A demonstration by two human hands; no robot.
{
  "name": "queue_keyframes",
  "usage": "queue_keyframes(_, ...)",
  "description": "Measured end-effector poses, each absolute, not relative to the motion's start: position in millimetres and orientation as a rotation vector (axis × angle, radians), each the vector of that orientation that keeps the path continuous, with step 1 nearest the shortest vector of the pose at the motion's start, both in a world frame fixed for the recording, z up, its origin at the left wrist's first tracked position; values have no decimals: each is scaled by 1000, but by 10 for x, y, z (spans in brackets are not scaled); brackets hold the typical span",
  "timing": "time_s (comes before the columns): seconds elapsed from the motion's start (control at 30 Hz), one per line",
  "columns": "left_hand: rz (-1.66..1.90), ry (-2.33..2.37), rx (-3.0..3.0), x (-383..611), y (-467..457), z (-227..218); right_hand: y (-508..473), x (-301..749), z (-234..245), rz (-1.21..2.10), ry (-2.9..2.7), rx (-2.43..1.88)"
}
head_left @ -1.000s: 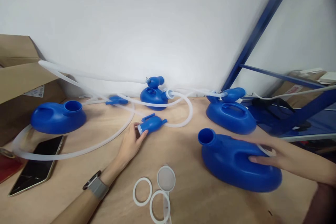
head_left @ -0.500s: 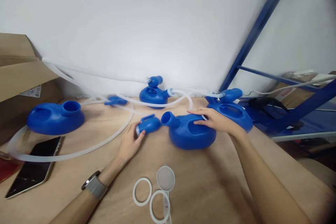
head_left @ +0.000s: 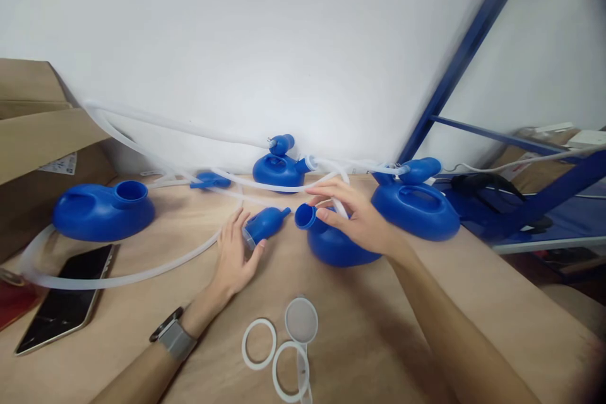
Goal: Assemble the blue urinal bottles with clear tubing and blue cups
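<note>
Left hand [head_left: 234, 252] clasps the blue connector [head_left: 266, 223] in a loose grip on the bench [head_left: 379, 328]; right hand [head_left: 362, 219] holds the blue bottle [head_left: 338, 247] near its neck, just beside. Best to steady the bottle and line up both mouths squarely

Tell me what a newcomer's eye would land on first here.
The bright blue jug at the middle of the wooden table stands out first. The right hand lies over it, and its open neck faces a small blue nozzle piece that the left hand touches. Around them sit the left jug, the right jug and the back jug, with translucent tubing looping between them.
</note>
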State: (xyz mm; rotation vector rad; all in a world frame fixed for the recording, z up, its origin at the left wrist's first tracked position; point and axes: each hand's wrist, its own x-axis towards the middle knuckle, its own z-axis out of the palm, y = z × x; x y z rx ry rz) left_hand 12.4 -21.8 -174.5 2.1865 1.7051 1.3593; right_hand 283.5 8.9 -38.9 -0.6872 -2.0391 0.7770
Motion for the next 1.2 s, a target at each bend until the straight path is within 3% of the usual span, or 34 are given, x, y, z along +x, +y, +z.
queue_keyframes(0.17,1471,1129,2718,445,-518,-1396,-155,2393,-632,1029,-1723,-623)
queue_keyframes(0.37,1478,952,2828,659,-463,-1042,-360,2223,-687,1356,-1491,-544)
queue_keyframes(0.6,1165,850,2750,497,-160,-532,-98,2532,-613,1086,-1716,-734)
queue_keyframes(0.8,634,1287,2550,446,91,-369,283,3201,-497,267,-2166,-1123)
queue_keyframes(0.93,591,1325,2465,469,239,-427,440,3585,-643,307,-2439,-1315)
queue_keyframes(1.2,581,1245,2382,566,314,-452,534,3571,-806,508,-2292,-1387)
